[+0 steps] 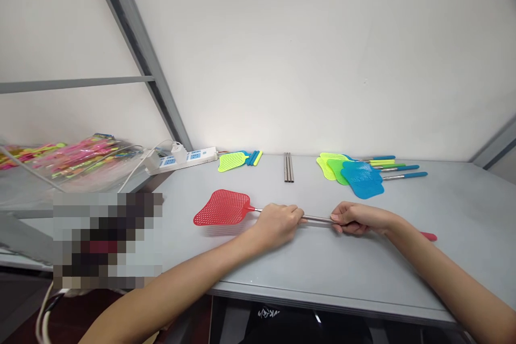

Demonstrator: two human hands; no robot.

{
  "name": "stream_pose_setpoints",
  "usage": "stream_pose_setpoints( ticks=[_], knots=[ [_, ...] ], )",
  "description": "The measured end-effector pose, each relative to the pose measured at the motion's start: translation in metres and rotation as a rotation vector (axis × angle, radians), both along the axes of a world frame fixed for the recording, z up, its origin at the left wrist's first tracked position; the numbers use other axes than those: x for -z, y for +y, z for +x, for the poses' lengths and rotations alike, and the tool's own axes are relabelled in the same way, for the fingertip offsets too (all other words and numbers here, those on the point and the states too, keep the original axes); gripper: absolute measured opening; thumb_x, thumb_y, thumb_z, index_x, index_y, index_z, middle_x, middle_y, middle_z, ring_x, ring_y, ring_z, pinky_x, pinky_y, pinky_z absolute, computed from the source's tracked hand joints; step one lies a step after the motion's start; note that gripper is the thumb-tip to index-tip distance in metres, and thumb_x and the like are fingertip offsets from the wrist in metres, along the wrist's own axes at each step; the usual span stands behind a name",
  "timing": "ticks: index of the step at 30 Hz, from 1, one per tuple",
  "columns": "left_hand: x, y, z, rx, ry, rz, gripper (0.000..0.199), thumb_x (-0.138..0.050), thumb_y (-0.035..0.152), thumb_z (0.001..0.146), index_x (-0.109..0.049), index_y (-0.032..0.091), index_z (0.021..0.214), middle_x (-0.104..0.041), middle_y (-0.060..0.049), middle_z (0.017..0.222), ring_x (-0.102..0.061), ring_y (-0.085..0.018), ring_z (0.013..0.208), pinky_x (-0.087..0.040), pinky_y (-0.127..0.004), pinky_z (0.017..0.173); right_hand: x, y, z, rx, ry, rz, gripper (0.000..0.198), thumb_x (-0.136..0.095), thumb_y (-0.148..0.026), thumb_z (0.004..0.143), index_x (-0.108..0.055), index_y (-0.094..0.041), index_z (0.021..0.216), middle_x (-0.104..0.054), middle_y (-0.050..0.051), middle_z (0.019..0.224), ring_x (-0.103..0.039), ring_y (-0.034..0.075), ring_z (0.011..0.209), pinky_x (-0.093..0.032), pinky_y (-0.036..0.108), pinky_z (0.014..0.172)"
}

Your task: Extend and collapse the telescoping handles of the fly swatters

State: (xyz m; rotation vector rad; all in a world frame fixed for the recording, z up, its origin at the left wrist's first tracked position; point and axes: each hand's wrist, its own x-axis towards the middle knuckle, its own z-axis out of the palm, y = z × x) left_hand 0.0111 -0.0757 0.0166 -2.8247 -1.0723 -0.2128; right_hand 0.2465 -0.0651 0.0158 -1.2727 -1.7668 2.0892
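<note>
A red fly swatter [223, 208] is held crosswise low over the table, its perforated head pointing left. My left hand [281, 224] is wrapped round its metal rod just right of the red head. Farther right along the same rod, my right hand [355, 217] grips with thumb and fingers. Between the hands a stretch of bare metal rod [318, 219] shows. A red handle end [428, 236] pokes out past my right forearm, in line with the rod; the part between is hidden.
Blue, green and yellow fly swatters [365, 178] lie piled at the back right. Several metal tubes [288, 167] lie at the back middle. Left of them are a yellow swatter head [233, 161], blue and yellow grips [255, 158], a power strip [185, 160] and bagged colourful items [88, 153].
</note>
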Motion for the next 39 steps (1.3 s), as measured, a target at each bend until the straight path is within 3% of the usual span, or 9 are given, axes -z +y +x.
stream_pose_setpoints(
  ticks=[11, 19, 39],
  knots=[
    [-0.002, 0.021, -0.012, 0.040, -0.109, -0.097, 0.034, -0.028, 0.042, 0.086, -0.053, 0.019, 0.078, -0.058, 0.000, 0.072, -0.052, -0.013, 0.062, -0.027, -0.023, 0.049, -0.007, -0.003, -0.001, 0.014, 0.012, 0.078, 0.038, -0.046, -0.047, 0.078, -0.059, -0.011, 0.080, -0.033, -0.007, 0.049, -0.018, 0.002, 0.036, -0.009, 0.019, 0.034],
    [-0.005, 0.043, -0.026, -0.097, -0.222, -0.211, 0.039, -0.033, 0.051, 0.081, -0.051, 0.018, 0.070, -0.057, -0.001, 0.067, -0.050, -0.013, 0.059, -0.029, -0.022, 0.049, -0.010, 0.000, 0.010, 0.055, -0.051, 0.180, 0.038, -0.044, -0.048, 0.078, -0.058, -0.013, 0.080, -0.032, -0.006, 0.052, -0.022, 0.003, 0.039, -0.012, 0.020, 0.037],
    [-0.004, 0.049, -0.033, -0.097, -0.289, -0.304, 0.035, -0.037, 0.051, 0.079, -0.048, 0.019, 0.072, -0.054, 0.000, 0.069, -0.048, -0.013, 0.060, -0.030, -0.022, 0.049, -0.013, 0.002, 0.021, 0.041, -0.133, 0.275, 0.040, -0.044, -0.051, 0.077, -0.059, -0.014, 0.083, -0.031, -0.005, 0.055, -0.024, 0.006, 0.044, -0.016, 0.021, 0.041]
  ],
)
